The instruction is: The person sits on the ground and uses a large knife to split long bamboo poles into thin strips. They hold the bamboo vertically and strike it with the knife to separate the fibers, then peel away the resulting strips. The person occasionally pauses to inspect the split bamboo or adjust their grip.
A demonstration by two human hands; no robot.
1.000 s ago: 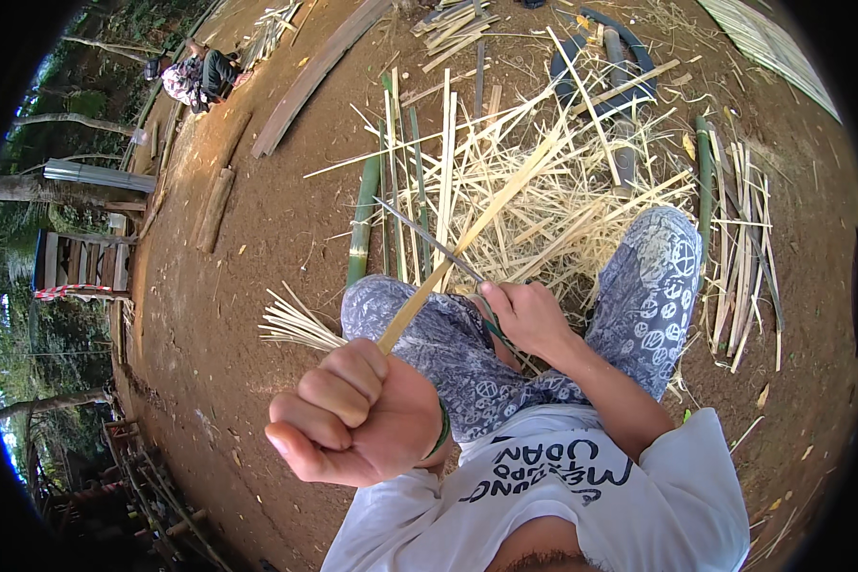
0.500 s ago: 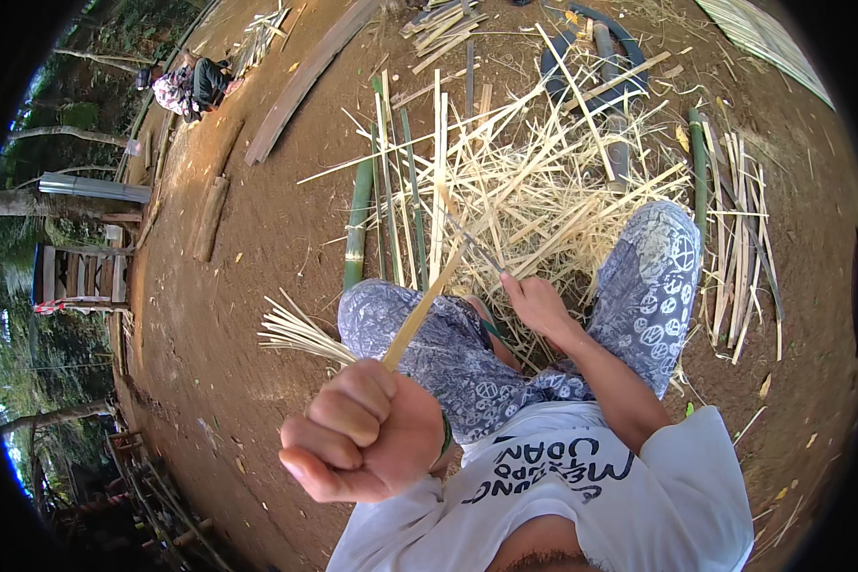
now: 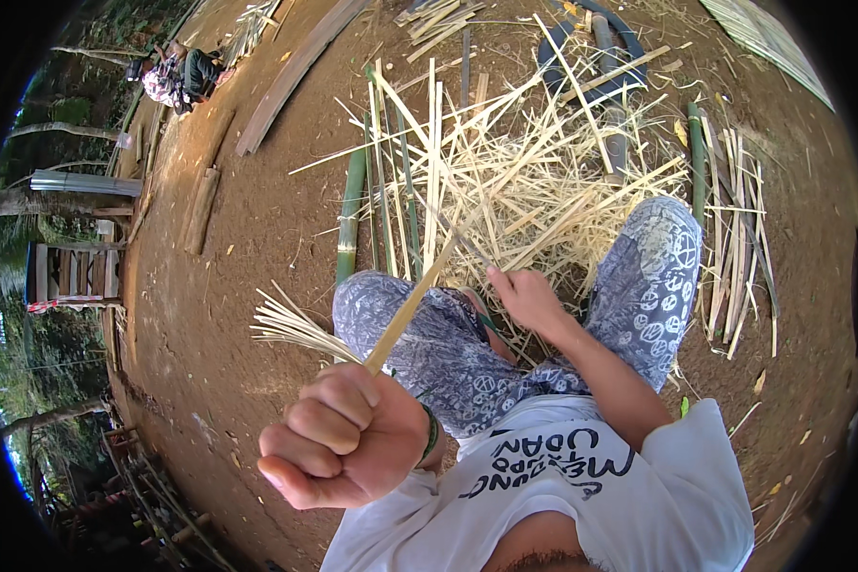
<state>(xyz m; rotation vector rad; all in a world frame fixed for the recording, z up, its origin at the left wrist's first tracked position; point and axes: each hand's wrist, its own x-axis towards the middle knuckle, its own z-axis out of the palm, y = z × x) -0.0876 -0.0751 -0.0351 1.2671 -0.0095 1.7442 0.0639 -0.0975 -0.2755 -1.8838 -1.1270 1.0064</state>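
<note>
Head view: the left hand [image 3: 343, 439], fisted in the lower centre, grips a bamboo strip [image 3: 412, 305] slanting up to the middle. The right hand [image 3: 527, 297] now pinches its far end at centre, lower than before, beside the bamboo pile [image 3: 505, 172].

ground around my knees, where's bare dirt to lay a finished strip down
Bare dirt lies on your left, between the green bamboo pole and the wooden planks. A smaller patch is right of the strip bundle. Straight ahead is crowded: the pile of split bamboo covers the ground up to both knees.
</note>
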